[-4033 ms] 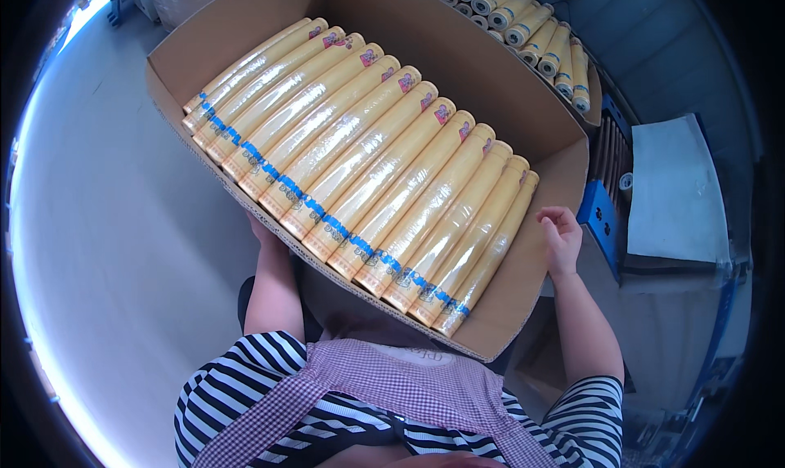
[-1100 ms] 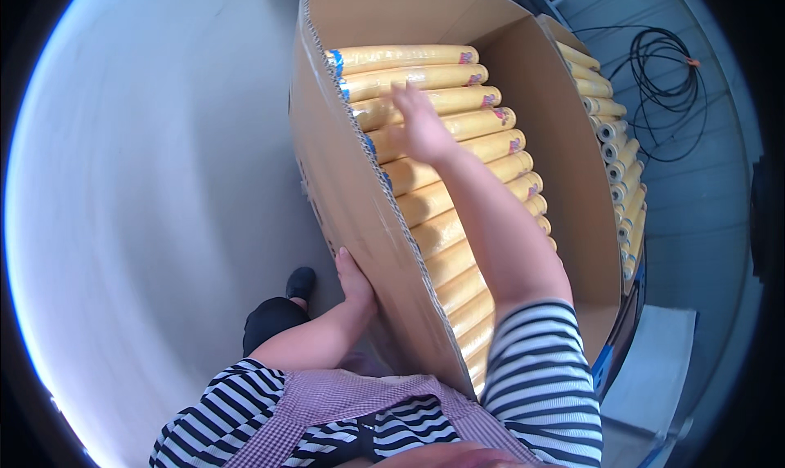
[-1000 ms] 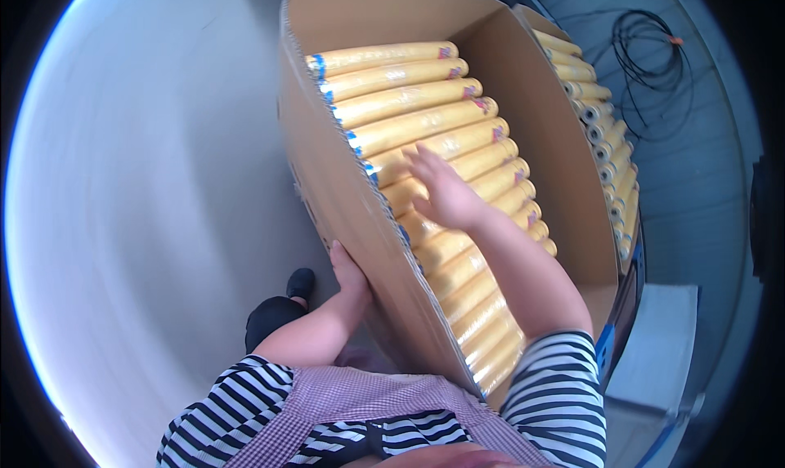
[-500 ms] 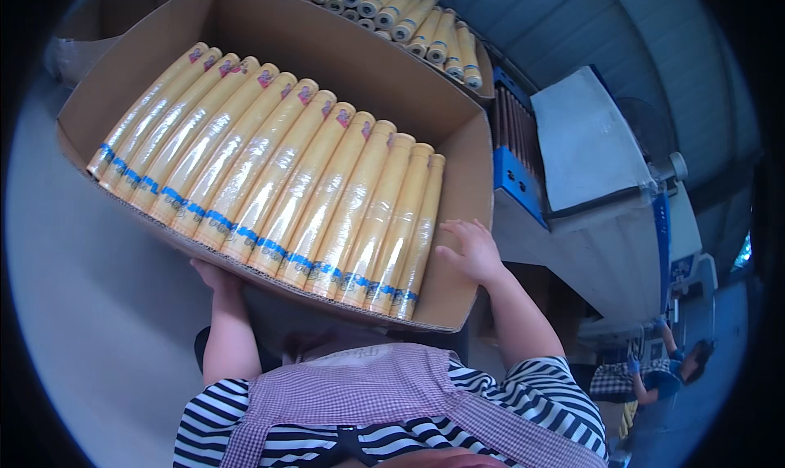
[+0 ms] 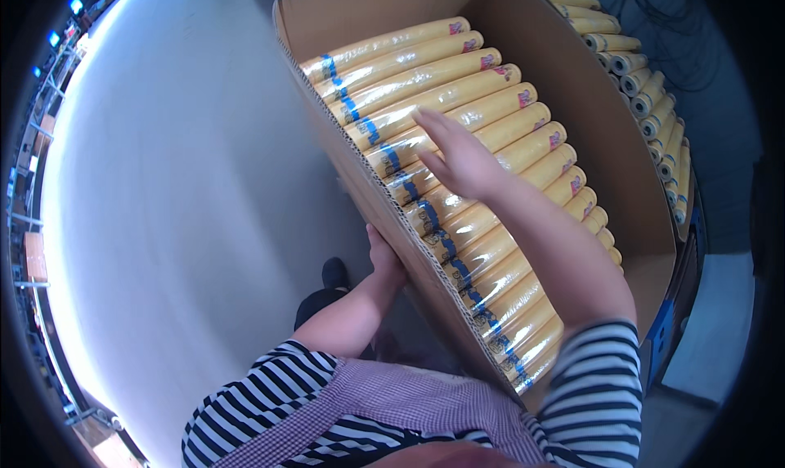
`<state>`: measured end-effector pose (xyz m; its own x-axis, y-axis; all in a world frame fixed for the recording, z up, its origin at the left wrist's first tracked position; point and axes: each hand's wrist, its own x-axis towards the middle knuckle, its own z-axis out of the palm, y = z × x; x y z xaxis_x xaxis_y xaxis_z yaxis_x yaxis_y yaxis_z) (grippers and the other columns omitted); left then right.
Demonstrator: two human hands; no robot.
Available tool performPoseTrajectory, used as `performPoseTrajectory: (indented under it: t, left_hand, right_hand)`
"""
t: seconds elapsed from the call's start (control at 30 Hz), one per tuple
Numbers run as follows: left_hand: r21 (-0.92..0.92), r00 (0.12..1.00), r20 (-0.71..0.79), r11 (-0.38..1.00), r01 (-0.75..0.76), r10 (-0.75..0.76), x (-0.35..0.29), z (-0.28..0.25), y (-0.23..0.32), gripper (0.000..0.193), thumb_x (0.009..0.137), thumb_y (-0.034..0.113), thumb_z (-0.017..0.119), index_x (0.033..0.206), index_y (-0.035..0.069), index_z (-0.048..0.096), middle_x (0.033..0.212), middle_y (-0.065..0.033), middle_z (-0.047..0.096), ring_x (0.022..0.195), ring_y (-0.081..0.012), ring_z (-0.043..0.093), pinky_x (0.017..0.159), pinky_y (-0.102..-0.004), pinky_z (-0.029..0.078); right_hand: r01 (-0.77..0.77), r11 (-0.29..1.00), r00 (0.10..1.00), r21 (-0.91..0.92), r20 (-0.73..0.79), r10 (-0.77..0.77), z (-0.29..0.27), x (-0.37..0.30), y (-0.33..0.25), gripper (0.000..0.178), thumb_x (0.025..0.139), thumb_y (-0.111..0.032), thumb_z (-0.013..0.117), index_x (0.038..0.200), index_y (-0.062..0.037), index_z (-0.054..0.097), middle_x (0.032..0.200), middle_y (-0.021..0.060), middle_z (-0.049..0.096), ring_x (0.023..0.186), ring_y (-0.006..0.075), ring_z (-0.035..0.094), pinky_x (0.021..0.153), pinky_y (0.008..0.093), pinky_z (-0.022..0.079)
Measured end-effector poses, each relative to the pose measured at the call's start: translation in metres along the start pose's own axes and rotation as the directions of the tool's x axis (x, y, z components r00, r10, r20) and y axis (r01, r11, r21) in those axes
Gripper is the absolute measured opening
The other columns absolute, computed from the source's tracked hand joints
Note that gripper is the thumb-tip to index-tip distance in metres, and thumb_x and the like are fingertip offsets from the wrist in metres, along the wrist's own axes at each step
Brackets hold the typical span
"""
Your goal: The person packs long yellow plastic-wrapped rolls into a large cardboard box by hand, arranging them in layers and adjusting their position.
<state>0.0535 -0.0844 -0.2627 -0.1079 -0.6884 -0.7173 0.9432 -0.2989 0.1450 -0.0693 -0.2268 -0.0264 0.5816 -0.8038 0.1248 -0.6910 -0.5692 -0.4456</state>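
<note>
A large open cardboard box holds a slanting row of long yellow rolls in shiny clear wrap. Each has a blue band near one end and a small reddish picture near the other. Over the far part of the row is my right hand, its fingers stretched out and nothing in them. Whether it touches the rolls I cannot tell. My left hand grips the box from outside at its near-left wall, thumb up along the cardboard. The other fingers of that hand are hidden by the box.
Behind the box, at right, a second stack of yellow rolls lies with hollow ends showing. A white panel stands at the lower right. Grey floor stretches along the left, with shelving at the far edge.
The view has swung left, so the box now appears turned and farther right. My right hand has moved from the box's right wall to above the rolls. My left hand stays at the near wall.
</note>
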Motion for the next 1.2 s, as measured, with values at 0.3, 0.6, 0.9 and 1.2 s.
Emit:
performPoseTrajectory:
  t: [0.3, 0.6, 0.9, 1.2]
  left_hand:
    - [0.253, 0.980, -0.178, 0.967, -0.044, 0.091, -0.017, 0.009, -0.005, 0.083, 0.103, 0.073, 0.032, 0.139, 0.002, 0.056, 0.126, -0.0154, 0.066, 0.113, -0.0306, 0.065, 0.102, -0.0426, 0.052]
    - [0.245, 0.936, -0.347, 0.969, 0.033, 0.055, -0.007, 0.010, -0.003, 0.085, 0.101, 0.074, 0.038, 0.138, 0.001, 0.057, 0.128, -0.0179, 0.065, 0.112, -0.0298, 0.067, 0.100, -0.0392, 0.053]
    - [-0.017, 0.997, -0.015, 0.997, -0.076, 0.075, 0.011, -0.003, -0.008, 0.079, 0.105, 0.068, 0.034, 0.144, 0.002, 0.054, 0.135, -0.0144, 0.064, 0.121, -0.0312, 0.061, 0.108, -0.0414, 0.047]
    - [0.075, 0.984, -0.083, 0.986, -0.151, 0.157, 0.010, 0.004, 0.003, 0.074, 0.106, 0.065, 0.037, 0.146, 0.004, 0.050, 0.138, -0.0141, 0.060, 0.124, -0.0316, 0.058, 0.110, -0.0453, 0.044]
  right_hand:
    - [0.024, 0.978, 0.999, -0.209, 0.027, -0.019, 0.154, 0.245, 0.011, 0.057, 0.107, -0.037, 0.037, 0.158, -0.0123, 0.038, 0.168, 0.0092, 0.032, 0.157, 0.0283, 0.025, 0.128, 0.0502, 0.020]
    - [0.012, 0.975, 0.999, -0.224, 0.050, -0.001, 0.158, 0.252, 0.009, 0.059, 0.108, -0.038, 0.035, 0.162, -0.0133, 0.034, 0.171, 0.0066, 0.026, 0.159, 0.0264, 0.019, 0.129, 0.0465, 0.016]
    - [-0.014, 0.973, 0.999, -0.228, 0.034, 0.023, 0.090, 0.132, -0.011, 0.072, 0.103, -0.050, 0.046, 0.162, -0.0127, 0.031, 0.170, 0.0170, 0.025, 0.159, 0.0355, 0.018, 0.130, 0.0522, 0.009]
    - [-0.125, 0.969, 0.992, -0.214, 0.007, 0.130, 0.112, 0.070, 0.001, 0.080, 0.100, -0.058, 0.046, 0.164, -0.0131, 0.029, 0.171, 0.0150, 0.022, 0.161, 0.0310, 0.012, 0.130, 0.0522, 0.005]
